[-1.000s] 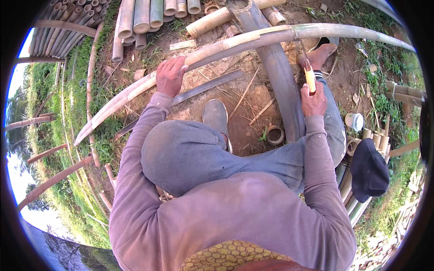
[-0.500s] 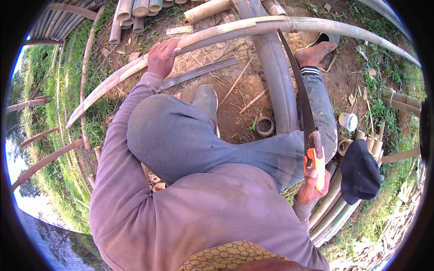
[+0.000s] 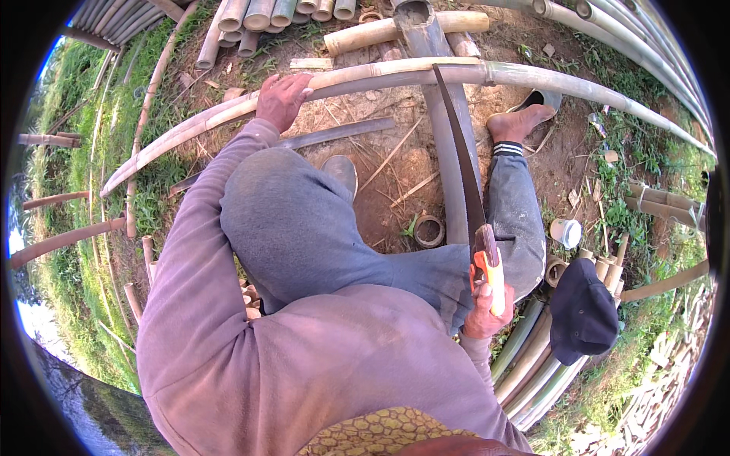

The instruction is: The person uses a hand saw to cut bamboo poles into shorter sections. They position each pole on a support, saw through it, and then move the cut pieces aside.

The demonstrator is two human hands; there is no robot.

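Note:
A long bamboo pole (image 3: 380, 74) lies across the far side, bowed by the lens, over a thick bamboo beam (image 3: 455, 152) that runs toward me. My left hand (image 3: 281, 100) is closed over the pole left of the beam. In my right hand (image 3: 487, 313), at the right of my lap, is a handsaw (image 3: 465, 171) gripped by its orange and white handle. Its dark blade points away from me, and the tip meets the pole's near edge in the picture. Whether the teeth touch the bamboo I cannot tell.
Cut bamboo lengths (image 3: 255, 17) are stacked at the far left. A short bamboo piece (image 3: 365, 34) lies behind the pole. At right are a white cup (image 3: 565, 232), a dark cap (image 3: 584, 311) and more poles (image 3: 532, 357). A bamboo ring (image 3: 430, 231) sits by the beam.
The view has shifted slightly. Along the pole, the saw tip has moved left, farther from the pole's joint. My left hand stays on the pole in about the same place.

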